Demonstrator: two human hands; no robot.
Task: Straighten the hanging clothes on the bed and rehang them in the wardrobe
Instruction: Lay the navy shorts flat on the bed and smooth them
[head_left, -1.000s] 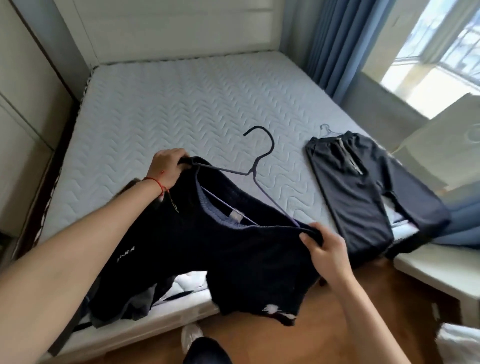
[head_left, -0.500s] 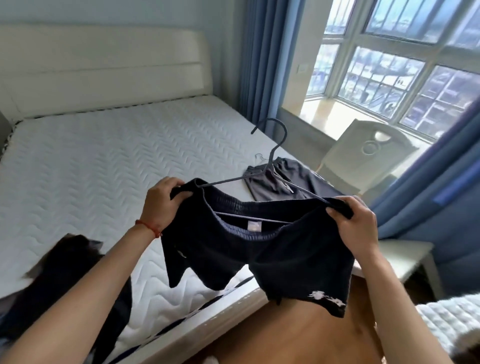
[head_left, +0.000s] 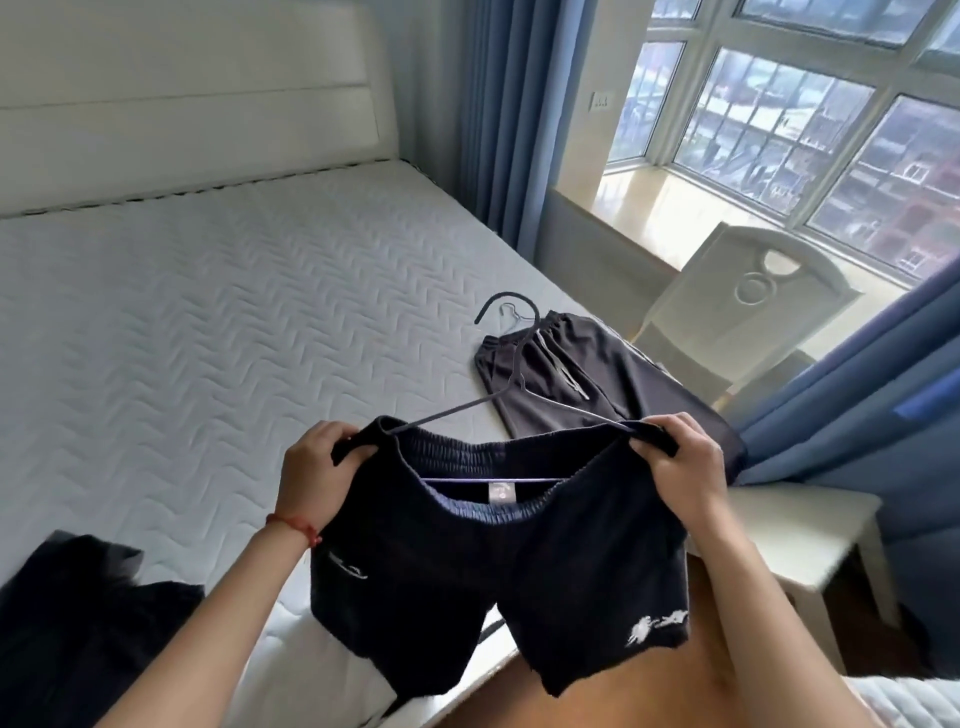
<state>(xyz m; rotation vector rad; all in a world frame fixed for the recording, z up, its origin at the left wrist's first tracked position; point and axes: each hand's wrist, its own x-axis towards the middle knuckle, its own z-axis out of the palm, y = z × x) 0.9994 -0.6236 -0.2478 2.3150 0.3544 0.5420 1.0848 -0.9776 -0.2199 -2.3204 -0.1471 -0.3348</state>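
Observation:
Dark navy shorts with white prints hang on a thin dark hanger, lifted in the air over the bed's foot edge. My left hand grips the waistband's left end and my right hand grips its right end, stretching it along the hanger. The hanger's hook points away from me. A pair of dark grey trousers on a wire hanger lies flat near the mattress's right edge. Another dark garment lies crumpled at the bed's near left corner.
The quilted white mattress fills the left and middle, with a pale headboard behind. A white chair and white bedside table stand to the right, by blue curtains and a big window. Wooden floor lies below.
The view has lifted from the bed toward the window. Both hands have raised the shorts on their hanger off the mattress and pulled the waistband taut and level.

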